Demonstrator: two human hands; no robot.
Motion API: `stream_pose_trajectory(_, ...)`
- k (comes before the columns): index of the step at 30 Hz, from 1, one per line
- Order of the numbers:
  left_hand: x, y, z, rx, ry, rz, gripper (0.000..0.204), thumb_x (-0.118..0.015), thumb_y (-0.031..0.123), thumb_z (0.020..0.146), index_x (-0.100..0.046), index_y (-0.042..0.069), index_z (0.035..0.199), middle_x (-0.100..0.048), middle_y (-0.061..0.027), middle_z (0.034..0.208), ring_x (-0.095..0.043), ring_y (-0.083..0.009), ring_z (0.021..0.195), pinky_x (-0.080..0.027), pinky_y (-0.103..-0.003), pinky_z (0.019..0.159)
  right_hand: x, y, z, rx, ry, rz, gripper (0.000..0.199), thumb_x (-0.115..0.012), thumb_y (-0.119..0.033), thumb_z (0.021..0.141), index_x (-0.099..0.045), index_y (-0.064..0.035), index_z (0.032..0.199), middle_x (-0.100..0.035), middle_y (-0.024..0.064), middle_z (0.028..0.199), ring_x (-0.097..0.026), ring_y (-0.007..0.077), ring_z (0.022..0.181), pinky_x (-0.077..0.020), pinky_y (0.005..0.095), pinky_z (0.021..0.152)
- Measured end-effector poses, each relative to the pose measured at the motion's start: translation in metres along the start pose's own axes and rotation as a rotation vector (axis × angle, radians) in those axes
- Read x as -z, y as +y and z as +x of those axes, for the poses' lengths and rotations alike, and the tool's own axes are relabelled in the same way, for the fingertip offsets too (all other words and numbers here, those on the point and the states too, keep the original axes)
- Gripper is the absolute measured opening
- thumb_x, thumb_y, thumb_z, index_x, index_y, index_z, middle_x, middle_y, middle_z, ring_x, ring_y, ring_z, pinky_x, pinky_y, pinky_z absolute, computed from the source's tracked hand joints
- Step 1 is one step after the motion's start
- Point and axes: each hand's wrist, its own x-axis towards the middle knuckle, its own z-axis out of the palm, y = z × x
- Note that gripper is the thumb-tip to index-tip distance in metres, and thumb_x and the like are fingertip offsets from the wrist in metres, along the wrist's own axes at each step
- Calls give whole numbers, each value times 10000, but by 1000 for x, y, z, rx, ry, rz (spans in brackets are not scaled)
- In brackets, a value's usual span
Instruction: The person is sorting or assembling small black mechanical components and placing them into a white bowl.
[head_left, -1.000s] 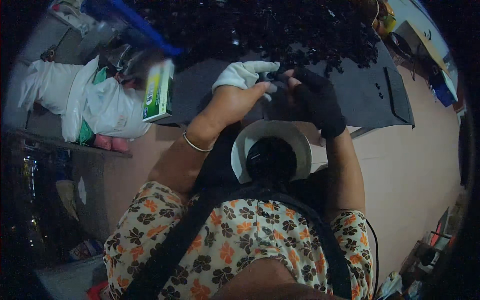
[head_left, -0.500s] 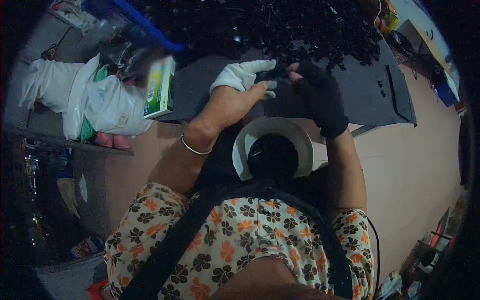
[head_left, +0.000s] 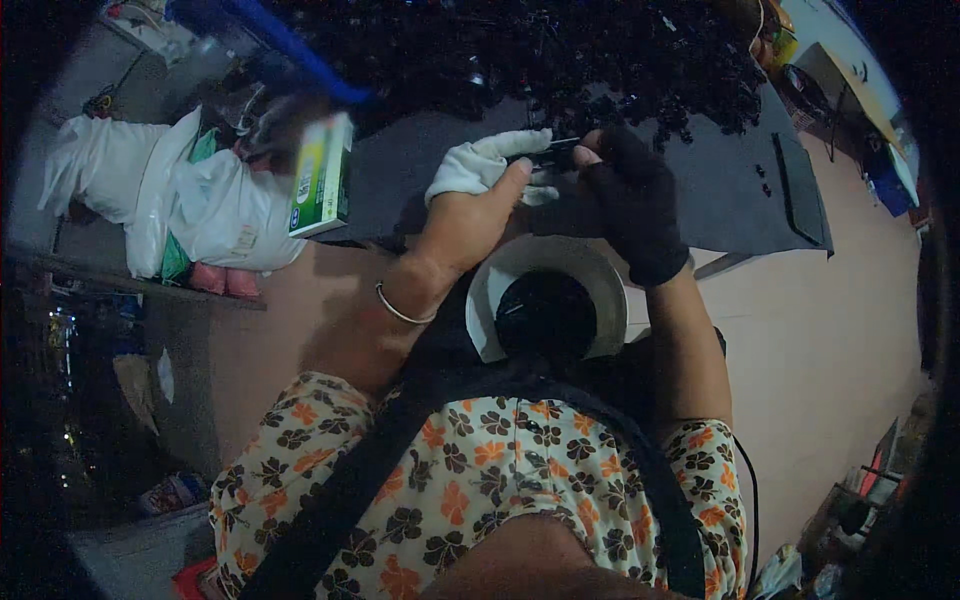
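Observation:
My left hand point(head_left: 480, 175), in a white glove with a bare thumb, pinches a small dark piece between thumb and fingers. Facing it is my right hand point(head_left: 632, 190), wearing a black fingerless glove, its thumb and forefinger pressed together. From those fingertips a thin, partly shiny rod-like piece point(head_left: 563, 143) reaches across to the left hand's fingertips; its exact kind is too small and dark to make out. Both hands hover over the near part of a dark grey table point(head_left: 400, 195). Beyond them spreads a large heap of small black parts point(head_left: 590, 70).
White plastic bags point(head_left: 225, 205) and a green-and-white box point(head_left: 322, 175) stand on the left. A blue edge point(head_left: 300, 50) runs behind the box. Several small black bits point(head_left: 763, 180) lie at right by a black strip point(head_left: 800, 185). A white curved rim point(head_left: 610, 275) sits below my hands.
My hands have shifted slightly and turned, with the right fingertips closer to the left. The thin piece between them now shows more clearly.

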Motion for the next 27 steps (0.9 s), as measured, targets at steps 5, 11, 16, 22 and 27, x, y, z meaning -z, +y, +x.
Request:
stream_pose_trajectory(5, -3, -4, -2, -19, 2, 46, 237, -543, 20, 846, -536, -48, 1073, -590, -107, 1031, -592, -136, 848, -514, -257, 759, -6, 1, -2, -112, 4, 151, 177, -588, -168, 837, -595, -21, 934, -572, 15, 682, -532, 78, 616, -426, 227, 555)
stream_pose_trajectory(11, -3, -9, -1, -129, 61, 227, 235, -624, 36, 799, -556, -45, 1009, -607, -94, 962, -600, -125, 770, -512, -233, 680, -16, -6, -11, -506, -27, 631, 218, -569, -191, 854, -571, -4, 965, -583, 42, 688, -560, 95, 614, -458, 232, 537)
stream_pose_trajectory(16, 4, -9, -4, -47, 124, 57, 228, -657, 24, 769, -571, -30, 973, -620, -80, 883, -601, -121, 691, -510, -231, 634, -19, -2, -12, -330, -77, 324, 171, -561, -174, 858, -586, -24, 938, -589, 37, 704, -568, 96, 630, -466, 229, 551)
stream_pose_trajectory(22, 17, -11, -7, 42, 104, -58, 226, -658, 0, 756, -562, -17, 960, -615, -68, 835, -598, -126, 683, -508, -235, 617, -20, -10, -16, -252, -163, 338, 141, -566, -146, 852, -593, -24, 916, -602, 59, 753, -566, 109, 658, -473, 251, 594)
stream_pose_trajectory(27, 22, -12, -11, 30, 95, -112, 186, -640, 14, 778, -565, 7, 948, -603, -54, 789, -599, -116, 675, -492, -218, 555, -14, 3, -16, 350, -133, -265, 175, -611, -93, 771, -595, -44, 938, -599, 106, 847, -591, 210, 730, -485, 313, 642)
